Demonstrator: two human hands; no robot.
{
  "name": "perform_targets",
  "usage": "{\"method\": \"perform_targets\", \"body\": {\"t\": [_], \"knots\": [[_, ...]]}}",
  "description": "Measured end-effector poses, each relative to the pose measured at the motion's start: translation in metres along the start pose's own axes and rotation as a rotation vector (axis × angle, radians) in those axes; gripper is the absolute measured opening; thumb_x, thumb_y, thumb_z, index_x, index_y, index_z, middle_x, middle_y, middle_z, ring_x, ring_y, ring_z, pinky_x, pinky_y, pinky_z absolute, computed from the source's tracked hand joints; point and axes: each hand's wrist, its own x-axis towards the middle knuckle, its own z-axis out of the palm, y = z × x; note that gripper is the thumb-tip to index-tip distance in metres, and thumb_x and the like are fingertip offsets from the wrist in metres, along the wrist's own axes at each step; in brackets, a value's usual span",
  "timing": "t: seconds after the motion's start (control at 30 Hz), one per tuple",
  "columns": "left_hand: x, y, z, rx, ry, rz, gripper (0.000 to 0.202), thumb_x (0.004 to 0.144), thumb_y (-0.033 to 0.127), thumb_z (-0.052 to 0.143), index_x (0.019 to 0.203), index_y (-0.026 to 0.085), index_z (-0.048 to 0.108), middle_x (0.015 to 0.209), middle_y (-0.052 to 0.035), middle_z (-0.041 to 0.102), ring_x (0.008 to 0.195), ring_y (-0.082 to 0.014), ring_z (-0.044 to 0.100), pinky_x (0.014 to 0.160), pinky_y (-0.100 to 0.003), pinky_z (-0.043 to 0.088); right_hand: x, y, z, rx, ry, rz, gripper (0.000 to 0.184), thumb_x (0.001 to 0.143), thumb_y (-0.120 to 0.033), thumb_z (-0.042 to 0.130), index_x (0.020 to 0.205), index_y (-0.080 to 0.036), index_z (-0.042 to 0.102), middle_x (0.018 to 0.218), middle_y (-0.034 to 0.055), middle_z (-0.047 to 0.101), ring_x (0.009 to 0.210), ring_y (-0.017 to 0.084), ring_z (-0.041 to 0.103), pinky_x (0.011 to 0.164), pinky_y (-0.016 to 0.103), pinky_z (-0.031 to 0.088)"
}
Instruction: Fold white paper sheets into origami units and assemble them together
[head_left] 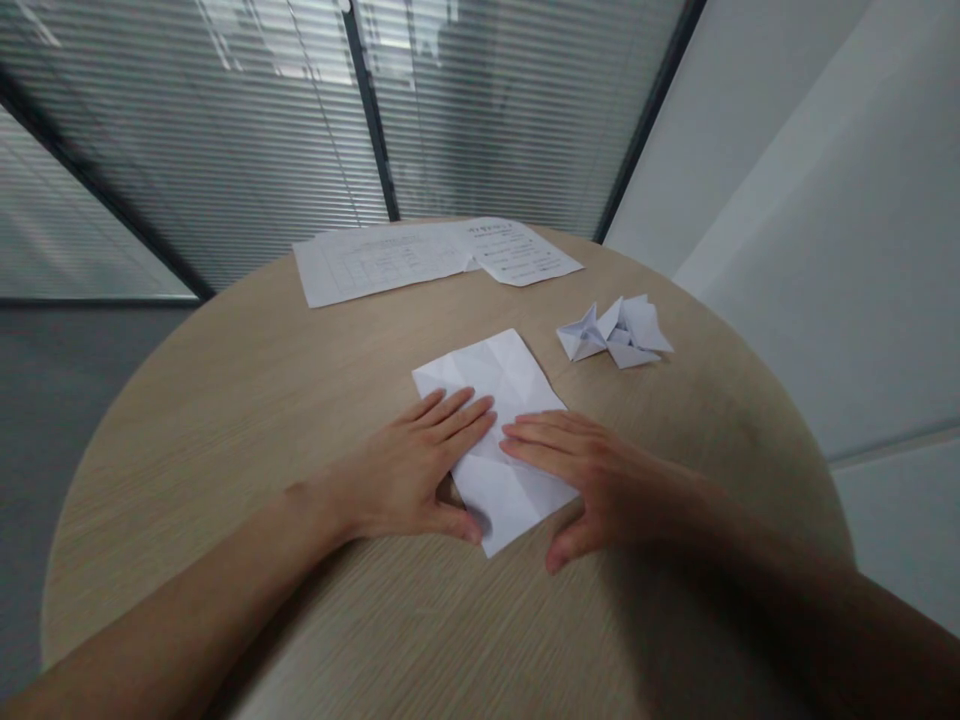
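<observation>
A creased sheet of white paper (499, 370) lies nearly flat in the middle of the table, tilted a little to the left. My left hand (424, 460) rests on its left side, fingers stretched out and thumb near the bottom corner. On the right side of the sheet, my right hand (585, 455) lies with its fingers extended over the paper and its thumb over the tabletop. Fold lines cross the sheet. The fingers of both hands point toward each other, and parts of the paper's side edges are hidden beneath them.
Folded white paper pieces (630, 330) sit at the right, beyond my right hand. Printed sheets (390, 260) lie along the far edge of the round wooden table (225, 420). Behind it are glass panels with blinds (300, 130) and a white wall (840, 220).
</observation>
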Motion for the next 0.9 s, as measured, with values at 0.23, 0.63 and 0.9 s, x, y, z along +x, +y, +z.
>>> {"method": "perform_targets", "body": {"t": [0.23,0.63,0.9], "knots": [[-0.002,0.000,0.001,0.011,0.020,0.003,0.123,0.068,0.094,0.044,0.155,0.008,0.027,0.162,-0.0216,0.025,0.151,-0.0380,0.020,0.122,-0.055,0.018,0.002,-0.007,0.006,-0.125,-0.023,-0.015,0.066,0.091,-0.054,0.061,0.130,-0.002,0.060,0.135,0.0260,0.061,0.128,0.034,0.057,0.108,0.051,0.046],[0.001,0.005,-0.010,0.428,0.259,0.055,0.022,0.092,0.016,0.058,0.112,0.017,0.068,0.094,-0.0081,0.072,0.082,-0.0265,0.068,0.071,-0.039,0.054,0.000,-0.004,-0.007,0.135,0.066,-0.008,0.071,0.083,-0.069,0.062,0.125,-0.013,0.064,0.122,0.0164,0.071,0.116,0.029,0.066,0.103,0.044,0.049],[-0.007,-0.011,-0.010,0.127,0.337,0.145,0.030,0.097,0.017,0.045,0.119,0.018,0.065,0.102,-0.0085,0.073,0.089,-0.0229,0.068,0.080,-0.037,0.054,-0.008,0.028,-0.009,0.262,-0.033,0.060,0.095,0.070,-0.069,0.075,0.143,-0.014,0.050,0.139,0.0201,0.060,0.130,0.034,0.056,0.109,0.051,0.042]]}}
